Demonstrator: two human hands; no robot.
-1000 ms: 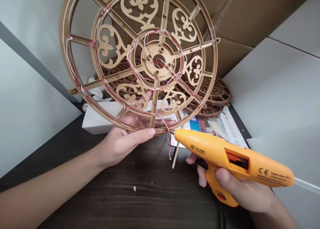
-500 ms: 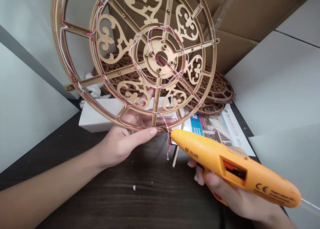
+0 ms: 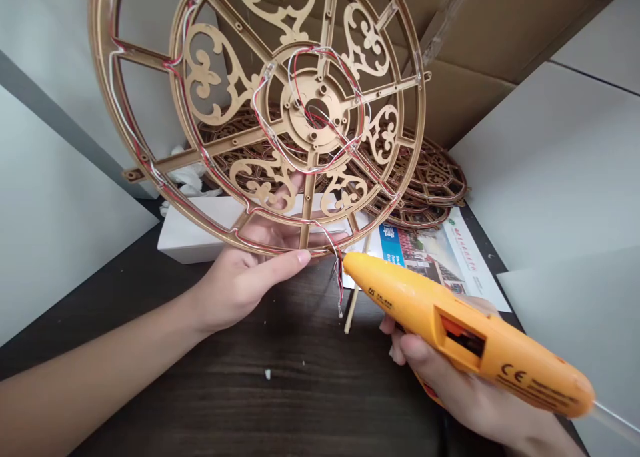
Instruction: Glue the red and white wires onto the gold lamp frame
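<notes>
Tilted up in front of me is a round gold openwork frame [image 3: 309, 207] with scroll ornaments, spokes and a holed hub. My left hand [image 3: 245, 277] grips its lower rim, thumb on the near side and fingers behind. Red and white wires [image 3: 261, 117] run along the rings and loop round the hub. A short wire end [image 3: 341, 304] dangles below the rim. My right hand [image 3: 440, 370] is wrapped round an orange glue gun [image 3: 415, 297], with a clear glue stick out of its back. The gun's nozzle is at the lower rim, by the dangling wires.
Behind lie several similar wired frames [image 3: 435, 170], stacked against a cardboard sheet [image 3: 480, 50]. A white box [image 3: 185, 234], crumpled tissue [image 3: 187, 177], a printed brochure [image 3: 465, 264] and a thin wooden stick [image 3: 351, 310] are on the dark table [image 3: 210, 390]. White panels flank both sides.
The frame has shifted left and slightly up with my left hand. The glue gun's body has moved a little left, its nozzle staying near the lower rim.
</notes>
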